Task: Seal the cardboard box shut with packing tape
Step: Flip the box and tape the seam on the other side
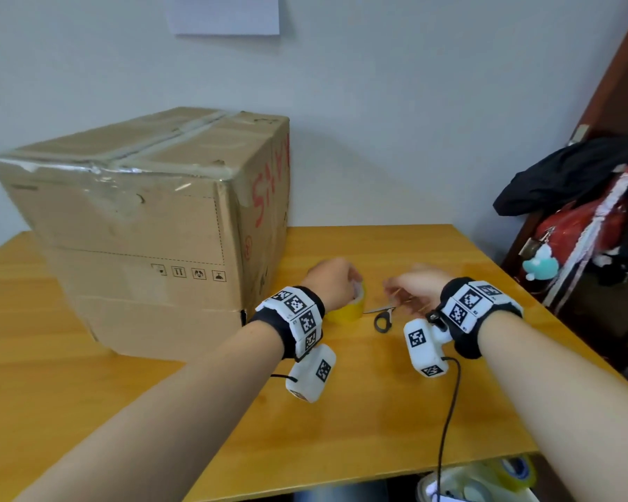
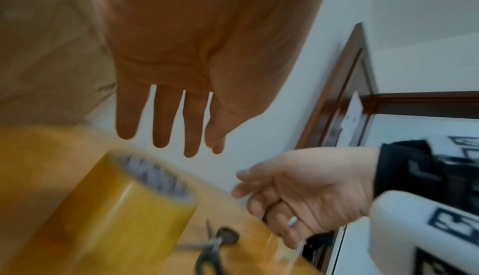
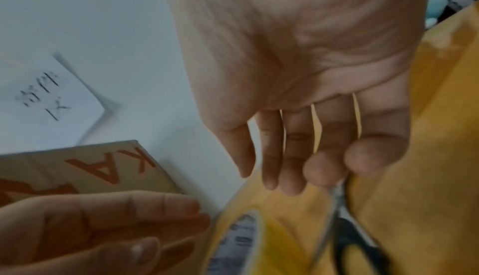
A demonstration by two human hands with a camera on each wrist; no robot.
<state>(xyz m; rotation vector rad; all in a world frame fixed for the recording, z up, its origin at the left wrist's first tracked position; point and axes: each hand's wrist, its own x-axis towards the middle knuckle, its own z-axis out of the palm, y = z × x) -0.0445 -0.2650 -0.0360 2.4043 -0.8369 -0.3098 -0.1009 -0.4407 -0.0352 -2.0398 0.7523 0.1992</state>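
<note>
A large cardboard box (image 1: 142, 230) stands on the left of the wooden table (image 1: 341, 411); its top flaps lie shut under old clear tape. To its right a yellow tape roll (image 1: 347, 311) (image 2: 134, 214) (image 3: 233, 244) sits on the table. My left hand (image 1: 332, 280) (image 2: 166, 127) hovers just above the roll with straight, spread fingers and holds nothing. My right hand (image 1: 414, 286) (image 3: 285, 166) hangs a little to the right with relaxed fingers, over black-handled scissors (image 1: 383, 320) (image 2: 212, 259) (image 3: 350, 238). All three views are blurred.
Dark clothes and red bags (image 1: 577, 211) pile up beyond the table's right edge. A paper sheet (image 1: 225, 12) hangs on the wall. A bin with more tape rolls (image 1: 486, 480) sits below the front edge. A black cable (image 1: 446, 422) trails from my right wrist.
</note>
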